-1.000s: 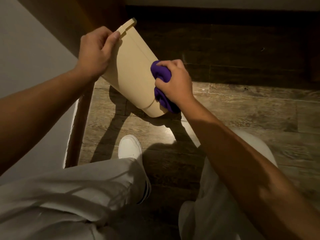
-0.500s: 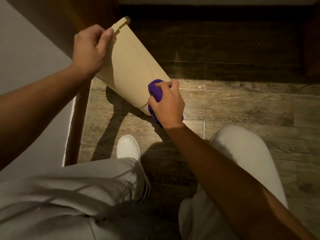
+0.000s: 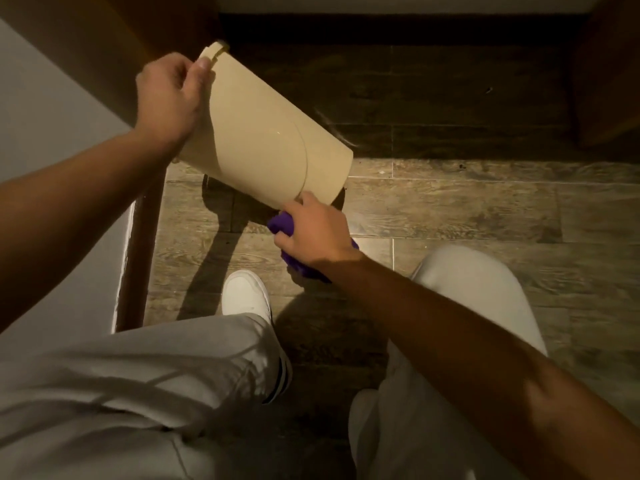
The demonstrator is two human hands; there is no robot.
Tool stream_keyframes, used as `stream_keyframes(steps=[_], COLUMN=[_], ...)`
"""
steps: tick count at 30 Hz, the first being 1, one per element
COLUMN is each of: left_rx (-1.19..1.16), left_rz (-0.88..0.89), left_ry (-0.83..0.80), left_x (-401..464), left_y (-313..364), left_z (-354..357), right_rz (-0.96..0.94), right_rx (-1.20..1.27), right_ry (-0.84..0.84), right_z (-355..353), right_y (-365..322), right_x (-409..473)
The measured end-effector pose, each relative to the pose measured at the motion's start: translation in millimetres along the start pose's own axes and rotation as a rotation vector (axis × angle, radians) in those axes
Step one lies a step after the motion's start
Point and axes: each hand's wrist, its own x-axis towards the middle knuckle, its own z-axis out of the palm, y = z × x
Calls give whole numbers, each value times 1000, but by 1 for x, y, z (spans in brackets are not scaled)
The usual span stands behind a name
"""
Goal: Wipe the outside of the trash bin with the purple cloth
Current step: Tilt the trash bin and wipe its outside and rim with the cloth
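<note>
The left hand [image 3: 169,98] has its fingers wrapped tight around the rim end of the beige trash bin [image 3: 263,133], holding it tilted above the wooden floor [image 3: 467,209]. The right hand [image 3: 317,233] is clenched around the bunched purple cloth [image 3: 281,226], its fingertips just at the bin's lower edge near the base, with most of the cloth tucked under the palm.

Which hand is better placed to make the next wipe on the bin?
Right. The right hand already grips the purple cloth at the lower edge of the trash bin, while the left hand holds the tilted bin's rim.
</note>
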Motion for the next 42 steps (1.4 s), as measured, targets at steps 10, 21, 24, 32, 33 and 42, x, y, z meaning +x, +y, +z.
stream_keyframes(steps=[10,21,24,32,33,42], left_rx=[-144,-199,-207,-224,-229,-222], left_rz=[-103,-75,-71,-174,-189,-178], left_ry=[-269,-527,-422,-297,-274,-199], left_x=[12,-8,-5,5,7,14], left_y=[33,2,1,1,1,18], left_z=[-25,-39,-32,-25,-26,-41], right_rz=[313,550,470,395,385,423], right_rx=[439,771,637,331,303,469], right_ry=[277,406,372,94,-18,360], right_z=[-62,-61,-48,21,28,-25], right_y=[18,50,46,26,24,25], right_x=[27,58,64,20,12,34])
